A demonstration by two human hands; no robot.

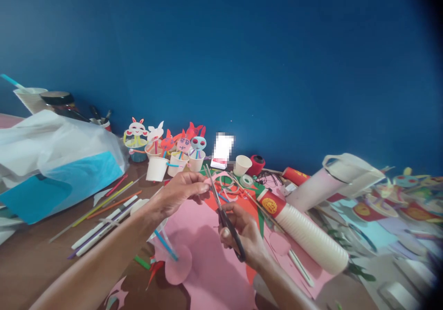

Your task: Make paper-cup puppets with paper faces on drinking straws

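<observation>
My right hand (240, 229) is closed round the black handles of a pair of scissors (218, 194), whose blades point up and away. In my left hand (187, 187) a small piece of pink paper (218, 177) is pinched between thumb and fingers, right beside the blades. Whether the blades touch the paper I cannot tell. Beneath both hands spreads a large sheet of pink paper (211, 259). A pink paper disc (178, 265) with a blue straw (166, 244) lies at its left side, partly behind my left forearm.
Paper-cup figures with animal faces (183, 143) stand along the blue wall. A stack of paper cups (311, 236) lies to the right, near a white jug (320, 181). Markers (104, 222) and straws lie left. A plastic bag (62, 139) with blue paper (83, 181) sits far left.
</observation>
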